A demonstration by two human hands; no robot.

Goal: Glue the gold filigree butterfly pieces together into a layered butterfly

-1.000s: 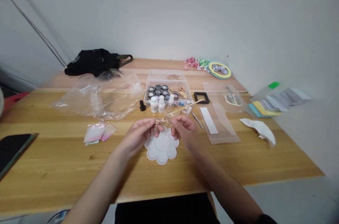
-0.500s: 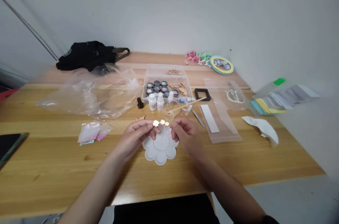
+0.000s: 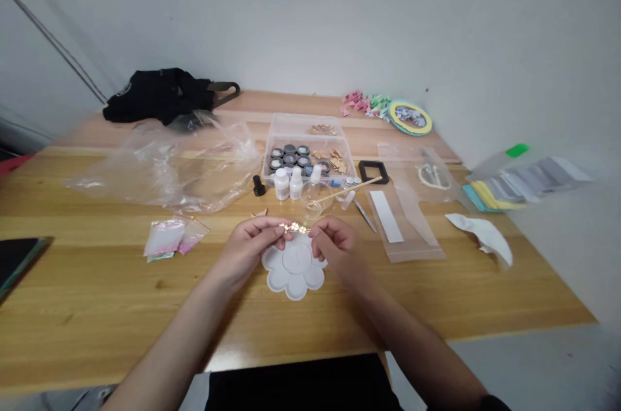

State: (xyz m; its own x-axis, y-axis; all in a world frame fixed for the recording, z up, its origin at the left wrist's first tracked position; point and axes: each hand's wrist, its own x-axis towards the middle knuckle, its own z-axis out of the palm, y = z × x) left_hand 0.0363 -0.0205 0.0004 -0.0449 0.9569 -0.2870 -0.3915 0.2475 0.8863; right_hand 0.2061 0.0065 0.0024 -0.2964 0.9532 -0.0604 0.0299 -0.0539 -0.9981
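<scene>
Gold flower strip [image 3: 294, 228] in left hand [image 3: 252, 246], right hand [image 3: 334, 244]; bottle labels [image 3: 281, 188] blurred.

Gold strip [image 3: 294, 227] mid frame is way too small to make out, and both ends vanish under the left hand [image 3: 250, 244] & right hand [image 3: 334, 243] pinching it. Hands also cover the top of the palette [image 3: 294, 276]. Dark flat thing [image 3: 17, 254] at the left edge is cut off, no idea what it is tbh. Papers [image 3: 524, 178] far right are blurry. Jars [image 3: 290, 156] upper middle: contents too tiny to tell. Forearms [image 3: 194, 333] run off the bottom edge.
</scene>
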